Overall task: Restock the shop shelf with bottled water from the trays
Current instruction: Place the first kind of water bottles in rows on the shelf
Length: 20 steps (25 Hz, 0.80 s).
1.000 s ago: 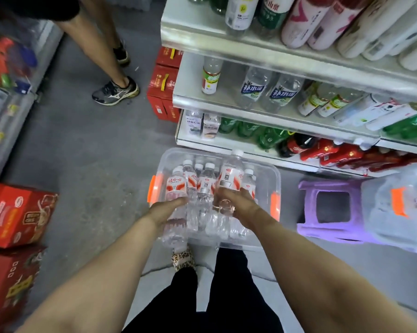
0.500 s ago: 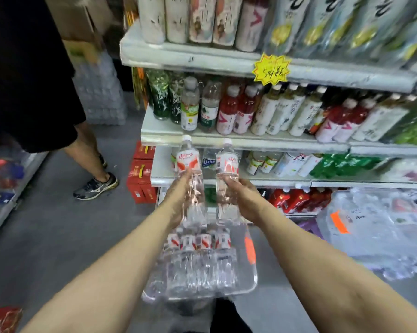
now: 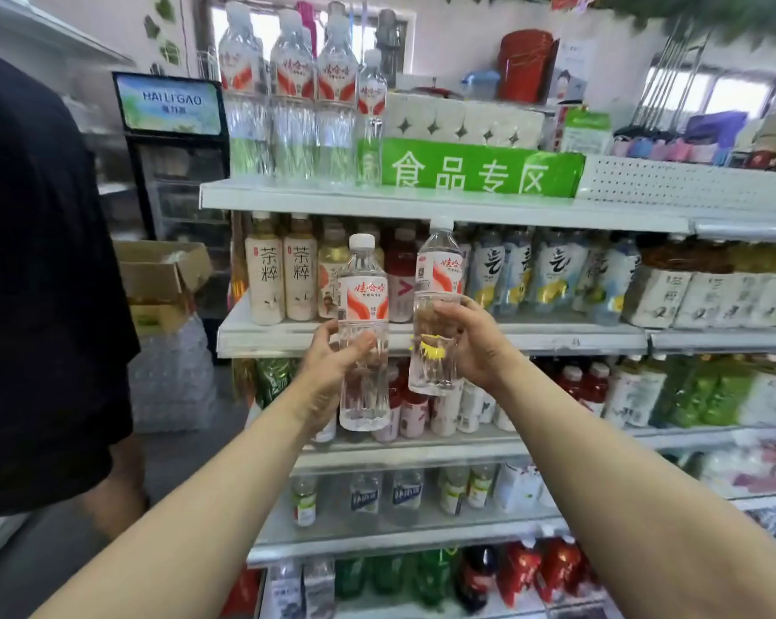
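Head view: the person's left hand (image 3: 332, 364) is wrapped round the lower body of a water bottle (image 3: 362, 297), thumb across the front, holding it upright in front of the tea bottles (image 3: 283, 274). The right hand (image 3: 471, 346) grips a second water bottle (image 3: 439, 270) just beside the first, a little higher, its cap close under the lip of the top shelf (image 3: 421, 207). Up on that shelf stand larger water bottles (image 3: 292, 105) with the same red-and-white label, next to a green sign (image 3: 480, 169). A bystander in black (image 3: 42, 283) stands at the left
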Tool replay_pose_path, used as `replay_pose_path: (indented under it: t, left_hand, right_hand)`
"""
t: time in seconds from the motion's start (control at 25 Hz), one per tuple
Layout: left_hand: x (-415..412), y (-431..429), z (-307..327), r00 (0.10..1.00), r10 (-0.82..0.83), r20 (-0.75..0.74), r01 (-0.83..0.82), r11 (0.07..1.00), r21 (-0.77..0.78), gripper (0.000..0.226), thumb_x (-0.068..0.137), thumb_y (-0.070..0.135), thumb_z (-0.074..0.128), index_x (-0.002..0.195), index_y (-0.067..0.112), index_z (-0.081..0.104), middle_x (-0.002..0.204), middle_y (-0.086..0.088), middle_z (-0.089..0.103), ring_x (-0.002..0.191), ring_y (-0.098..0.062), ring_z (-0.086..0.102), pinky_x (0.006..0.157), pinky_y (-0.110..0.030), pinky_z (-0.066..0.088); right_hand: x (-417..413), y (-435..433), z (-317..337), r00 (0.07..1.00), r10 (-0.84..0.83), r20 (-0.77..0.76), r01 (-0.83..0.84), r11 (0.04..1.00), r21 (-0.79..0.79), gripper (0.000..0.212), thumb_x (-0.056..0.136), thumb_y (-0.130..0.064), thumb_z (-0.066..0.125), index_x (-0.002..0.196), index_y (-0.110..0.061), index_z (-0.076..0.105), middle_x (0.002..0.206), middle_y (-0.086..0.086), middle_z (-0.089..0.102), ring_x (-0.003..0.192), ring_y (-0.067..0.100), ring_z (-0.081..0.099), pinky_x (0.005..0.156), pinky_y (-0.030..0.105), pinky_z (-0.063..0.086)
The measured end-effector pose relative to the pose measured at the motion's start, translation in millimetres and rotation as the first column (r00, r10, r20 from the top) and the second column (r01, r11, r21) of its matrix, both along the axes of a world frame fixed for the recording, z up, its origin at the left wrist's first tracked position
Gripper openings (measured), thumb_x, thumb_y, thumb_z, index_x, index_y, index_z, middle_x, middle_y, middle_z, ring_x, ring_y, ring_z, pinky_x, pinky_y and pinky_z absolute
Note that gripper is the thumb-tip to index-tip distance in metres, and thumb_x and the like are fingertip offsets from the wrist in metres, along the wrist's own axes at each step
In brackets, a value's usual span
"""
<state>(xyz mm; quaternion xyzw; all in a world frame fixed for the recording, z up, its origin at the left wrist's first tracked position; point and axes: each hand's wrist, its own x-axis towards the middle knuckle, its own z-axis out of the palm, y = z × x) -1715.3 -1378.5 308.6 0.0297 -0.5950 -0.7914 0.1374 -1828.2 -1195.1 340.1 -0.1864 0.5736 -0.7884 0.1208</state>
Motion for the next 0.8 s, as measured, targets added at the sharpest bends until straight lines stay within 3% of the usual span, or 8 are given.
replay_pose_path:
  t: [0.12, 0.28, 0.4, 0.48, 0.68, 0.8]
  left_hand:
    - [-21.4, -7.7, 32.7, 0.996, -0.002, -0.085, 0.002, 1.0, 0.003, 0.08, 0.07, 0.028, 0.079, 0.14, 0.017, 0.04, 0.123, -0.016, 0.069, 0.094, -0.024, 0.072, 0.077, -0.042, 0.055]
    - [-52.1, -18.7, 69.7, 0.985, 0.043, -0.166, -0.048, 0.999, -0.027, 0.088, 0.063, 0.031, 0.085, 0.139, 0.013, 0.043, 0.119, -0.019, 0.07, 0.098, -0.03, 0.07, 0.088, -0.048, 0.053]
    - [-68.8, -27.8, 92.2, 0.977, 0.072, -0.201, -0.084, 0.995, -0.048, 0.114, 0.041, 0.051, 0.098, 0.136, 0.014, 0.046, 0.119, -0.017, 0.071, 0.106, -0.033, 0.069, 0.1, -0.056, 0.049]
    - [-79.3, -32.6, 101.8, 0.969, 0.099, -0.226, -0.111, 0.993, -0.044, 0.12, 0.032, 0.055, 0.099, 0.133, 0.016, 0.048, 0.116, -0.013, 0.073, 0.104, -0.03, 0.071, 0.095, -0.051, 0.052]
    - [-106.6, -47.7, 110.3, 0.956, 0.133, -0.26, -0.137, 0.991, 0.002, 0.076, 0.068, 0.026, 0.08, 0.137, 0.014, 0.049, 0.116, -0.014, 0.073, 0.094, -0.023, 0.074, 0.076, -0.037, 0.052]
    - [-115.8, -53.8, 111.7, 0.949, 0.14, -0.282, -0.143, 0.99, 0.008, 0.072, 0.072, 0.024, 0.083, 0.136, 0.015, 0.05, 0.114, -0.011, 0.074, 0.096, -0.024, 0.074, 0.075, -0.036, 0.054]
  right_hand:
    - [-24.8, -5.6, 59.7, 0.995, -0.012, -0.103, 0.01, 1.0, -0.021, 0.03, 0.091, -0.001, 0.067, 0.12, -0.004, 0.058, 0.085, 0.007, 0.076, 0.07, 0.02, 0.075, 0.058, 0.029, 0.058]
    - [-66.9, -23.1, 139.1, 0.974, -0.023, -0.224, 0.02, 1.0, -0.018, 0.043, 0.083, -0.014, 0.079, 0.123, -0.006, 0.064, 0.108, 0.008, 0.077, 0.099, 0.025, 0.072, 0.07, 0.03, 0.057]
    - [-96.0, -42.3, 190.5, 0.942, -0.034, -0.334, 0.04, 0.999, 0.014, 0.061, 0.072, -0.026, 0.086, 0.128, -0.012, 0.064, 0.112, 0.002, 0.076, 0.101, 0.015, 0.071, 0.085, 0.036, 0.054]
    - [-116.5, -57.1, 212.3, 0.922, -0.043, -0.384, 0.07, 0.996, 0.055, 0.069, 0.07, -0.031, 0.089, 0.132, -0.016, 0.061, 0.117, 0.001, 0.075, 0.11, 0.019, 0.068, 0.094, 0.042, 0.046]
    - [-167.0, -98.0, 227.0, 0.93, 0.003, -0.366, 0.036, 0.995, 0.098, 0.058, 0.083, -0.019, 0.084, 0.131, -0.015, 0.053, 0.111, 0.001, 0.071, 0.093, 0.01, 0.064, 0.071, 0.03, 0.04]
    - [-196.1, -117.2, 221.6, 0.937, 0.0, -0.35, 0.042, 0.993, 0.113, 0.063, 0.08, -0.019, 0.087, 0.132, -0.014, 0.052, 0.117, 0.004, 0.069, 0.103, 0.017, 0.064, 0.071, 0.031, 0.04]
